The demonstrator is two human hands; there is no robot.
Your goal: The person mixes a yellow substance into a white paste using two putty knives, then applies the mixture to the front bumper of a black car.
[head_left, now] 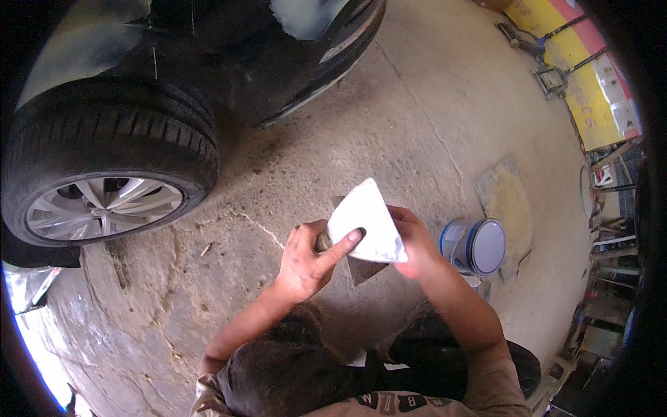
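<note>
Two bare hands meet over the concrete floor (pixel 431 118), both on a wide putty spreader (pixel 366 221) coated white. The left hand (pixel 310 258) has its grip clenched around the tool's handle, with the forefinger laid flat up the blade's face. The right hand (pixel 415 242) is closed on the blade's right edge, thumb on top, fingers hidden behind it. A second, darker flat blade or board (pixel 363 268) shows just under the white one; which hand carries it cannot be told. The spreader is held in the air near the middle of the floor, above the person's dark trousers (pixel 306 368).

Just to the right of the right hand, a small round can (pixel 474 245) with a blue rim and a pale lid stands on the floor, beside a flat square slab (pixel 505 197) stained yellow. Toward the floor's far left corner sits a dark car (pixel 229 55), its tyre (pixel 111 139) and silver alloy wheel (pixel 104 208) well apart from the hands, with a pale sanded patch (pixel 302 15) on the bodywork. Along the floor's right edge runs a yellow and red board (pixel 580 62).
</note>
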